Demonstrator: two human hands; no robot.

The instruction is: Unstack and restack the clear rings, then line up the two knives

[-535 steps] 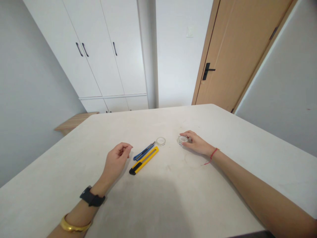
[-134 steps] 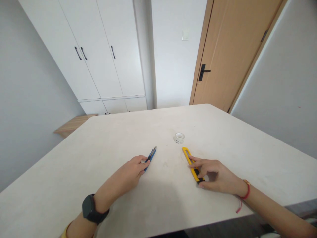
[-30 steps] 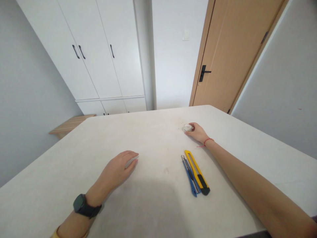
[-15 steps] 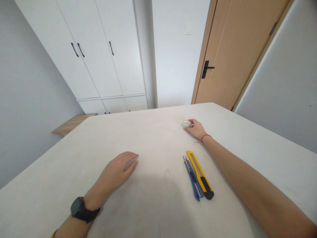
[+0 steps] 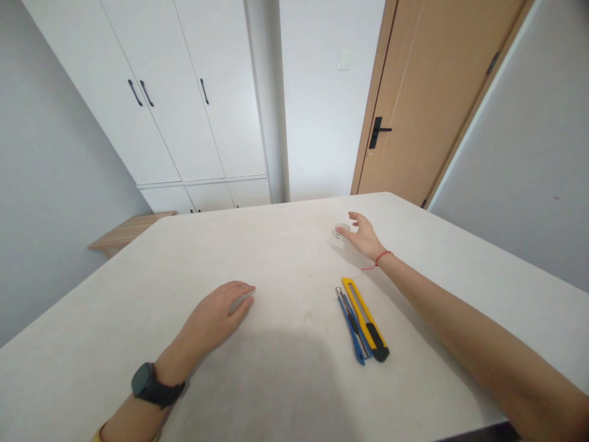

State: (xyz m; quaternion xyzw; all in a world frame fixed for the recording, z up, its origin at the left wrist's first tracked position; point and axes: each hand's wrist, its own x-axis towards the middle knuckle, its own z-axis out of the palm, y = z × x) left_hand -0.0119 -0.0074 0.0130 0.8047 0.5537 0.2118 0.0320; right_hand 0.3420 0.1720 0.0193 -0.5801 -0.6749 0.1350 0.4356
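My right hand point(image 5: 365, 238) is stretched toward the far side of the table, its thumb and fingers spread apart. A small clear roll of tape point(image 5: 341, 234) lies on the tabletop just by its thumb, partly covered by it. My left hand point(image 5: 219, 316) rests on the table at the left, fingers extended and thumb apart, with nothing in it. Between my two arms lie a yellow utility knife point(image 5: 365, 316) with a black end and, close along its left side, a slimmer blue utility knife point(image 5: 353, 331).
The white table point(image 5: 276, 264) spreads under both arms. A wooden ledge point(image 5: 133, 232) juts out beyond its left corner. Past the far edge stand a white wardrobe point(image 5: 184, 129) and a closed wooden door point(image 5: 423, 98).
My right hand has let go of the roll of tape; its fingers have spread and lifted a little. The view has shifted slightly. My left hand stays in place.
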